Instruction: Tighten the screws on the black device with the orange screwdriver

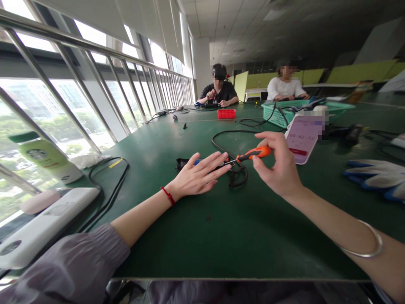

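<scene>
The left hand (198, 177) lies flat, fingers stretched out, pressing a black device (182, 163) onto the worktop (221, 236), apparently to steady it; the right hand (278, 169) pinches a screwdriver (253, 154) by its orange handle, tip aimed at the device, beside a looped cable (238, 178)

Small black device (182, 163) on the green surface (190, 236) partly under the left grip (198, 177), orange-handled screwdriver (253, 154) in the right grip (278, 169) to its right, looped black cable (238, 176) between them, white phone (303, 138) behind the right grip, red plastic tray (226, 113) and green mesh basket (277, 115) farther back
</scene>
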`<state>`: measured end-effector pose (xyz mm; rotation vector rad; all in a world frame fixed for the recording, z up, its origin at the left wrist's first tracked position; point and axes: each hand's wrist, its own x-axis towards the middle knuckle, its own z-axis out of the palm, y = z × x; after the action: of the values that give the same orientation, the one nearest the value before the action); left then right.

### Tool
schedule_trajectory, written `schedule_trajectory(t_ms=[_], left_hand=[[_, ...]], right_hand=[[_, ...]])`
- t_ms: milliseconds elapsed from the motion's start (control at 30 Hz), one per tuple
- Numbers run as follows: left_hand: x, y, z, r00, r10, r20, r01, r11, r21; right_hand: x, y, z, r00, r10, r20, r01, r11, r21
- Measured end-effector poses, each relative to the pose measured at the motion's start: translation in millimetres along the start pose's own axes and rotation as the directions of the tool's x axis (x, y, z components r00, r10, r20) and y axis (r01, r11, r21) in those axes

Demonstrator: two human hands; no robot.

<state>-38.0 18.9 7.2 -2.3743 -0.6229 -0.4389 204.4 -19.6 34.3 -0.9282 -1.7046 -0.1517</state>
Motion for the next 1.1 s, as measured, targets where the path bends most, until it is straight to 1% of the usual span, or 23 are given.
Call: schedule_trajectory(t_ms=[100,167,333,533,700,733,867,900,1033,1100], left_hand=[[0.5,1.7,-1.2,1.000,0.021,0.003,-0.021,1.000,-0.012],[1.1,2.0,-1.1,1.000,0.023,0.010,-0.023,1.000,-0.004],[2.5,2.2,-1.0,0.999,0.010,0.043,-0.011,1.000,0.025],[3.4,3.6,-2.6,0.999,-0.008,0.036,0.006,0.998,0.060],[4.4,4.3,-4.3,0.998,0.000,0.067,-0.004,0.998,0.060],[4.7,4.2,-4.5,0.998,0.002,0.067,-0.006,0.998,0.062],[5.3,4.1,-5.5,0.997,0.003,0.074,-0.008,0.998,0.061],[5.4,4.1,-5.9,0.997,0.000,0.079,-0.004,0.998,0.057],[5.9,5.2,-7.1,0.995,-0.025,0.099,0.021,0.998,0.051],[6.7,5.5,-6.7,0.996,-0.029,0.088,0.025,0.999,0.044]], right_hand=[[0.2,-3.0,-0.4,0.996,0.055,0.067,-0.054,0.998,-0.019],[0.3,-3.5,-0.5,0.994,0.071,0.086,-0.070,0.997,-0.020],[1.2,0.6,-0.4,0.999,0.031,0.013,-0.031,0.999,-0.011],[1.3,-3.0,-2.0,0.995,0.052,0.086,-0.046,0.997,-0.063],[1.6,-1.9,-2.0,1.000,0.004,0.012,-0.004,1.000,0.011],[2.0,-1.6,-2.4,1.000,0.006,0.018,-0.006,1.000,0.011],[3.1,-3.0,-4.5,0.989,0.069,0.129,-0.063,0.997,-0.052],[3.1,-3.4,-4.8,0.988,0.075,0.138,-0.067,0.996,-0.058],[2.8,-3.5,-4.3,0.998,0.037,0.059,-0.035,0.999,-0.022],[2.9,-3.8,-4.2,0.998,0.032,0.046,-0.031,0.999,-0.015]])
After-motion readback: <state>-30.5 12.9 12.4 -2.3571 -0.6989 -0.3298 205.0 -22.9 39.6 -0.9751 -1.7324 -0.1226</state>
